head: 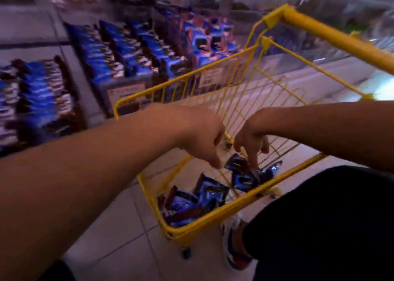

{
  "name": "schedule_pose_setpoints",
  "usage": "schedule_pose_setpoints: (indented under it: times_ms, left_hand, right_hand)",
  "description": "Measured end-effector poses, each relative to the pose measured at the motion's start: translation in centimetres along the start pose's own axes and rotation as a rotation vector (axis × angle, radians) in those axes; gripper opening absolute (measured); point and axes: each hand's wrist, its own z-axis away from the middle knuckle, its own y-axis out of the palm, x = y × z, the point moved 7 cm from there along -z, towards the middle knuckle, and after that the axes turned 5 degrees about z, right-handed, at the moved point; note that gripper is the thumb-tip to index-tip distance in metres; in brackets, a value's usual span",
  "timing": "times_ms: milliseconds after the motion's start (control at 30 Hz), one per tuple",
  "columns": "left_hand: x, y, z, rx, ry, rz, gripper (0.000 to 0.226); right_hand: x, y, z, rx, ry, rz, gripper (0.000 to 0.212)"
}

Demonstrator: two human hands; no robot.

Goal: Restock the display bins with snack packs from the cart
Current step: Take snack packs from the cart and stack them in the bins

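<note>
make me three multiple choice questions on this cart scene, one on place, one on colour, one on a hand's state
1. Where do the loose snack packs lie?
A. in the cart's basket
B. on the floor tiles
C. on the cart's handle

2. What colour is the cart?
A. red
B. yellow
C. green

3. What is the right hand doing?
A. gripping the cart handle
B. resting on the display bins
C. reaching down with fingers on a pack in the cart

Answers:
1 A, the packs sit inside the wire basket.
2 B, frame and handle are yellow.
3 C, its fingers touch a blue pack; whether they pinch it is unclear.
</note>
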Motion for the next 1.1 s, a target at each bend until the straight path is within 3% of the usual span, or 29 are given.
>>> schedule_pose_setpoints:
  times_ms: [67,100,167,233,300,367,500,633,800,933,1100]
  left_hand:
    - [-0.9,5.7,-2.4,0.494,-0.231,-0.033,0.074]
    - [-1.0,7.7,-3.1,0.627,-0.276,-0.116,0.079]
    - [-1.0,9.9,-4.1,0.703,-0.248,-0.335,0.081]
    - [-0.5,10.8,-4.4,0.778,-0.256,-0.409,0.081]
    - [0.1,11.6,-4.3,0.882,-0.295,-0.402,0.082]
    - [0.3,12.1,-4.1,0.928,-0.297,-0.418,0.083]
    - [0.2,12.9,-4.6,0.898,-0.239,-0.401,0.077]
    - [0.4,12.6,-4.8,0.891,-0.27,-0.278,0.061]
    - [0.5,12.6,-5.7,0.86,-0.297,-0.139,0.06]
    - [2.2,10.8,-7.6,0.694,-0.322,0.047,0.046]
    - [6.3,6.5,-7.8,0.425,-0.414,0.069,0.04]
  right_hand:
    - [-0.8,2.0,-2.5,0.121,0.07,0.02,0.098]
    - [-1.0,2.3,-3.5,0.141,0.073,0.0,0.098]
    - [-1.2,2.7,-4.8,0.154,0.034,-0.091,0.1]
    - [-1.2,3.2,-5.3,0.176,-0.005,-0.161,0.097]
    - [-0.9,3.9,-5.6,0.212,-0.038,-0.195,0.072]
    - [-0.4,4.0,-5.9,0.195,-0.043,-0.204,0.061]
    - [0.8,3.5,-6.6,0.158,-0.068,-0.194,0.074]
    - [0.7,3.2,-6.8,0.082,-0.083,-0.203,0.068]
    - [1.0,1.3,-5.9,-0.077,-0.16,-0.258,0.051]
    - [0.9,-0.9,-5.3,-0.162,-0.18,-0.33,0.027]
    - [-0.3,-3.6,-3.6,-0.184,-0.234,-0.491,0.025]
